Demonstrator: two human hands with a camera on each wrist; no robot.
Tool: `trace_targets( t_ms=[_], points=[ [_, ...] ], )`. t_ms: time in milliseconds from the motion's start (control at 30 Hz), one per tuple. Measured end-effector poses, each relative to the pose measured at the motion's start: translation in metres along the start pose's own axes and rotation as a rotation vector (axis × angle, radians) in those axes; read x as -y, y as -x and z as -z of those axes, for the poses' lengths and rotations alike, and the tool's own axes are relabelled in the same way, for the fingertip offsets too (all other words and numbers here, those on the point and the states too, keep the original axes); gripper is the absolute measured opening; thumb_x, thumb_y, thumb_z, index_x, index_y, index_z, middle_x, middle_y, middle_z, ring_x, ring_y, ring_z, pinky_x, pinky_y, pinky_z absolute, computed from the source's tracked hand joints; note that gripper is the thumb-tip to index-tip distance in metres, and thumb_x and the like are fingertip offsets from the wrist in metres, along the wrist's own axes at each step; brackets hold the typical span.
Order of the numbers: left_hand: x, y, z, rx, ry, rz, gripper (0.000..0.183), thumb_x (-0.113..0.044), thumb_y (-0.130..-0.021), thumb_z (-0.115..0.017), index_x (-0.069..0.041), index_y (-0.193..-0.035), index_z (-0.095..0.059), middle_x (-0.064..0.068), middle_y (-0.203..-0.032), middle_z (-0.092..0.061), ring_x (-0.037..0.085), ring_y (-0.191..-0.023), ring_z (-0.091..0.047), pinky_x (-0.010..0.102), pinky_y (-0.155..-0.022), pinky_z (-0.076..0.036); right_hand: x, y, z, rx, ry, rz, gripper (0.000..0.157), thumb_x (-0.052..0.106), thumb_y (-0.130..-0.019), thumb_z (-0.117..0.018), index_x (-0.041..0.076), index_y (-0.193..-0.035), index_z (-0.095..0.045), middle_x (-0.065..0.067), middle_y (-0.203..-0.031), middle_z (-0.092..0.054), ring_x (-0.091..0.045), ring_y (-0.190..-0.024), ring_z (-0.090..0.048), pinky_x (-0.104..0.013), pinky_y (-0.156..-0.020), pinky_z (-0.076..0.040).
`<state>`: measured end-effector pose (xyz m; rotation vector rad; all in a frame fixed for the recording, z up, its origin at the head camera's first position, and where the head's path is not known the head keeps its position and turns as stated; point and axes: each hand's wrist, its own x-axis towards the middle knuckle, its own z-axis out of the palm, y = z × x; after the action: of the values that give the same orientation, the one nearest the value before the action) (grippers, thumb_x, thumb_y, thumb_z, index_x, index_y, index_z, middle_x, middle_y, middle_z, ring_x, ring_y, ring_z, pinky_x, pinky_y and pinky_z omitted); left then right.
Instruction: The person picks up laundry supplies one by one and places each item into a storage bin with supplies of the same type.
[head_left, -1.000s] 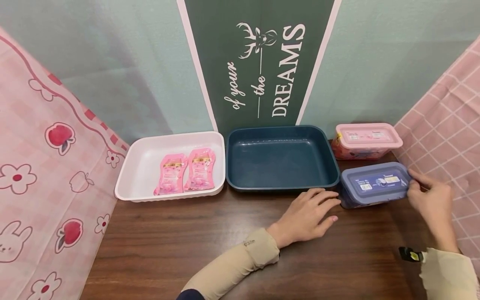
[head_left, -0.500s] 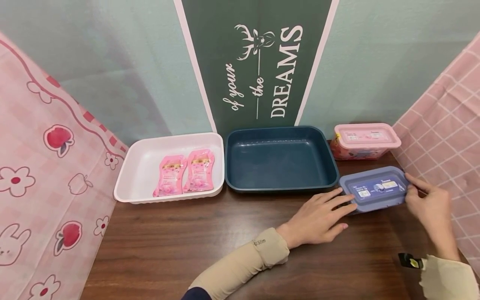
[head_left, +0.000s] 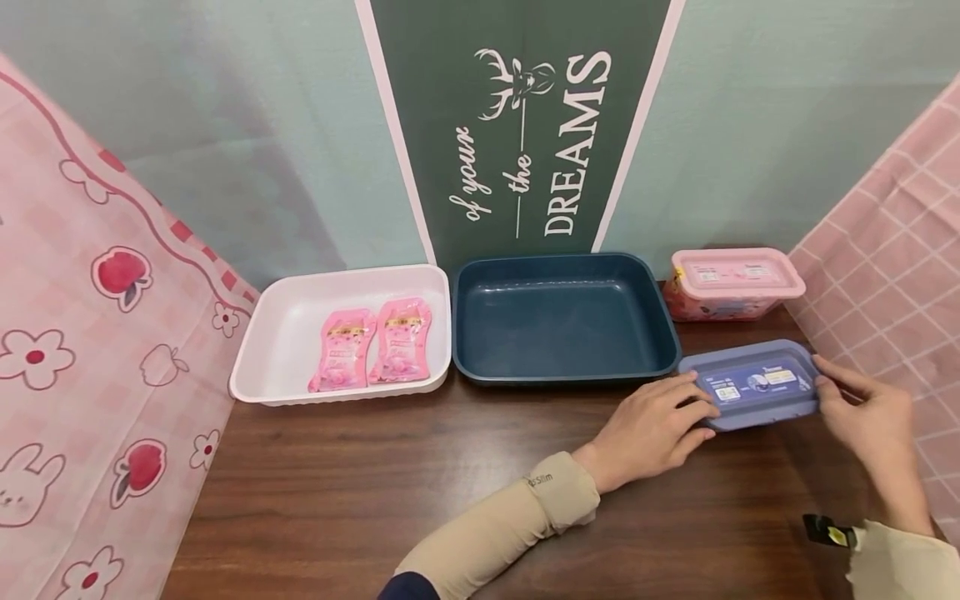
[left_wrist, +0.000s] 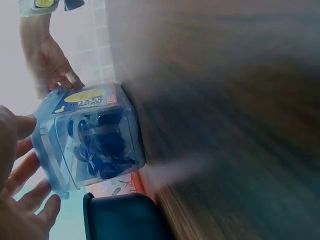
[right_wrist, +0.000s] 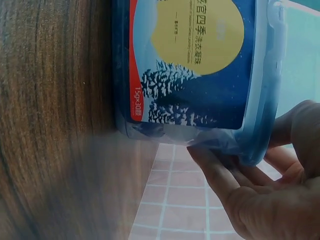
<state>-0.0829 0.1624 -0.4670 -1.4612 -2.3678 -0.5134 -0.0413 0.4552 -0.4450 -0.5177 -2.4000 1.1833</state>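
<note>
At both ends of its long axis, blue tub (head_left: 756,385) is held — by half-curled left hand (head_left: 647,429), pinching right hand (head_left: 870,415).

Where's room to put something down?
Bare: brown wooden tabletop between the white plastic tray and beige left sleeve; inside the dark-blue rectangular tray. Crowded: right end, where left hand and right hand touch the blue lidded plastic tub near the pink lidded tub.
</note>
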Motion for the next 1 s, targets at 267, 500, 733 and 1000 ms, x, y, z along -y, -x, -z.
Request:
trace_targets(
  t_ms=[267,500,733,1000],
  points=[
    [0.001,-0.006,-0.002,-0.019,0.063,-0.009,0.020,-0.038,-0.110,-0.059,-0.025,-0.114,-0.072,-0.009,-0.113,-0.062,0.009,-0.125,-0.057,0.017,-0.124,-0.032,0.001,0.007,0.002,0.028,-0.012,-0.065,0.038,0.009,-0.097,-0.065,0.027,-0.128,-0.078,0.052,-0.087,-0.055,0.028,-0.076,-0.056,0.003,-0.062,-0.045],
    [0.002,-0.003,-0.003,-0.037,0.097,-0.001,0.019,-0.040,-0.109,-0.062,-0.024,-0.111,-0.071,-0.008,-0.111,-0.061,0.011,-0.118,-0.056,0.015,-0.115,-0.040,0.000,0.011,0.001,0.024,-0.003,-0.094,0.036,0.013,-0.098,-0.067,0.026,-0.129,-0.078,0.052,-0.085,-0.056,0.028,-0.076,-0.056,0.002,-0.062,-0.044],
    [0.004,0.001,-0.003,-0.055,0.129,-0.020,0.017,-0.040,-0.107,-0.065,-0.023,-0.107,-0.069,-0.008,-0.106,-0.060,0.011,-0.115,-0.058,0.017,-0.117,-0.038,-0.002,0.014,0.001,0.014,-0.085,-0.211,0.031,0.019,-0.097,-0.076,0.028,-0.126,-0.080,0.044,-0.082,-0.065,0.023,-0.074,-0.060,0.000,-0.064,-0.045],
    [0.008,0.008,0.003,-0.059,0.149,-0.017,0.016,-0.039,-0.106,-0.068,-0.023,-0.106,-0.069,-0.008,-0.106,-0.061,0.013,-0.119,-0.059,0.018,-0.121,-0.035,-0.001,0.014,0.003,0.094,-0.193,-0.274,0.031,0.019,-0.095,-0.083,0.032,-0.124,-0.080,0.037,-0.086,-0.072,0.010,-0.060,-0.063,-0.010,-0.051,-0.050]
  ],
)
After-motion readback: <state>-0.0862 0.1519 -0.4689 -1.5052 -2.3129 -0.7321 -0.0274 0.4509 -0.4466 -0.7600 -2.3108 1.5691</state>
